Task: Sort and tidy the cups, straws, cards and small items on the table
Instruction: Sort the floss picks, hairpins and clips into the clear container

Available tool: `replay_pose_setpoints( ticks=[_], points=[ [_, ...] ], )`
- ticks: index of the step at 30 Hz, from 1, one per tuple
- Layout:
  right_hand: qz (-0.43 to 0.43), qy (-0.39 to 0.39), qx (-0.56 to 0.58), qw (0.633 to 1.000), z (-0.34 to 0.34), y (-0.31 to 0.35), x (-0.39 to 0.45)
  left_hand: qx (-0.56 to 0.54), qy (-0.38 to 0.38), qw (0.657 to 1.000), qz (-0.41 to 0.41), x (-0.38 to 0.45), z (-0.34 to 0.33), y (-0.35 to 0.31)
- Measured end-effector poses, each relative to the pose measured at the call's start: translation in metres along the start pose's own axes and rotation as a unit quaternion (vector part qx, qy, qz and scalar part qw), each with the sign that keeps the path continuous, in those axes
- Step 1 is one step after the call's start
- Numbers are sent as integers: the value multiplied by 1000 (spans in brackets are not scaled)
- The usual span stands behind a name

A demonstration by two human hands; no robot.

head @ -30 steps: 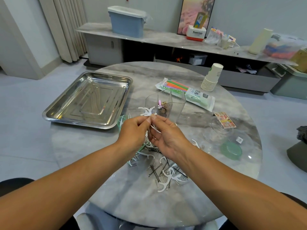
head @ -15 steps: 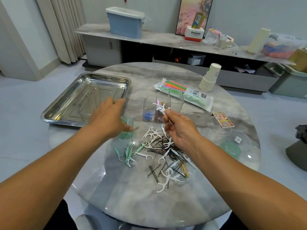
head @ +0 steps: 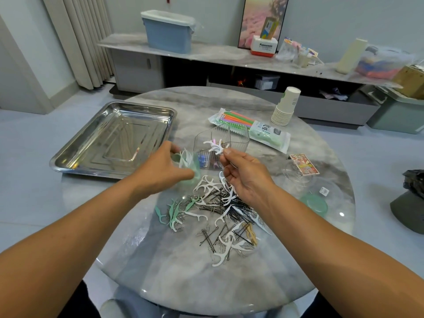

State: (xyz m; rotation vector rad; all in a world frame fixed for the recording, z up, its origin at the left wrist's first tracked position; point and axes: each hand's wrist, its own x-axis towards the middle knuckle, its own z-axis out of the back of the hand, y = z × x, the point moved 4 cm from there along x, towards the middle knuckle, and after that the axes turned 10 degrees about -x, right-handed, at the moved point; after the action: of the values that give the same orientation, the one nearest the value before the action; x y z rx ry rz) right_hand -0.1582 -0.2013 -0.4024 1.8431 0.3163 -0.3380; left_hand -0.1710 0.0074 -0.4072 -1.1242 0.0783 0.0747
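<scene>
A right hand (head: pixel 246 180) pinches a bunch of white flossers (head: pixel 214 146) between thumb and forefinger, just at three o'clock of a green cup (head: pixel 191 166) gripped by the left hand (head: pixel 160 173). The cup, already holding a few flossers, stands at the tabletop's (head: pixel 183 271) centre, with the mixed pile (head: pixel 220 214) at six o'clock of it. Best done by steadying the cup upright and feeding the handles in together before letting go.

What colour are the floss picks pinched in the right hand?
White, seen in the head view: floss picks held by the right hand.
</scene>
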Motion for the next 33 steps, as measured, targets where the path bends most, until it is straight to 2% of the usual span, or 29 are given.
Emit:
replay_pose_setpoints(
  ticks=[3, 5, 8, 12, 15, 17, 18, 21, 24, 26, 27, 29, 31, 33],
  points=[
    [39, 25, -28, 999, -4, 8, -1, -122, 52, 991, 19, -4, -5, -12],
    [86, 38, -97, 991, -7, 15, -3, -189, 95, 976, 51, -7, -9, -12],
    [160, 68, -229, 958, -9, 26, -7, -246, 148, 955, 68, -8, -11, -12],
    [196, 140, -390, 889, -14, 29, -11, -217, 183, 958, 46, -10, -11, -12],
    [218, 165, -525, 806, -21, 24, -14, -179, 209, 961, 15, -15, -16, -13],
    [247, 185, -574, 759, -25, 22, -18, -165, 232, 959, 3, -18, -20, -15],
    [260, 188, -572, 755, -26, 23, -19, -161, 235, 959, -4, -18, -21, -15],
    [289, 165, -501, 799, -22, 35, -23, -169, 200, 965, -23, -15, -17, -17],
    [337, 84, -442, 827, -13, 48, -20, -178, 119, 977, -20, -9, -8, -14],
    [306, 26, -471, 827, -2, 50, -9, -121, 56, 991, -32, -4, -1, -9],
    [265, 16, -526, 808, 5, 49, -1, -81, 28, 996, -38, -2, 2, -6],
    [161, 28, -655, 738, 21, 35, 13, -15, -9, 999, -39, 1, 5, 3],
    [97, 34, -732, 674, 36, 19, 24, 24, -19, 999, -28, 4, 5, 12],
    [73, 31, -764, 640, 46, 5, 33, 47, -6, 999, -16, 6, 2, 18]
  ],
)
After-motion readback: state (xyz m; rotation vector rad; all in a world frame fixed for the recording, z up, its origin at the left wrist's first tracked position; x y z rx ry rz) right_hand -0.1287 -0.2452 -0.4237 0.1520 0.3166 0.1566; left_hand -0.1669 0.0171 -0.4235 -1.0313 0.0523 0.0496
